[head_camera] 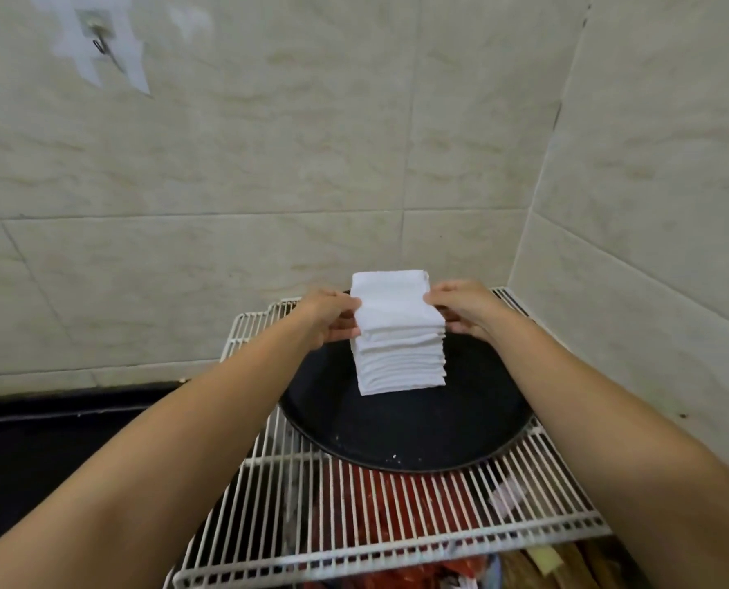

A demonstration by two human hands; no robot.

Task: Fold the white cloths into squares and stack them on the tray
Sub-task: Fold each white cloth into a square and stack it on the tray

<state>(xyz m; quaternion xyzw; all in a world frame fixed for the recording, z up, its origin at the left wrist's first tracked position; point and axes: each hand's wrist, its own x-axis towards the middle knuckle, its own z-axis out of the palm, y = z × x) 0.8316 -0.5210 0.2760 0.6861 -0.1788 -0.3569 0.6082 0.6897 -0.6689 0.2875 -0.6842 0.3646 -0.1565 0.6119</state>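
We see a tall stack of folded white terry cloths (400, 354), soft and ribbed at its layered edges, standing at about 12 o'clock on a round black speckled tray (401, 435). Our left hand (327, 317) and right hand (466, 308) pinch the top cloth's opposite sides (fingers curled). The tray rests on a white wire rack (354, 520) in a corner of glossy beige marbled wall tiles (269, 163).

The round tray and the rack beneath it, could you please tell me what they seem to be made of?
The tray looks like dark metal with a matte, speckled non-stick or enamel coating, though plastic cannot be ruled out. The rack appears to be steel wire with a glossy white coating, judging by its thin, evenly spaced parallel bars.
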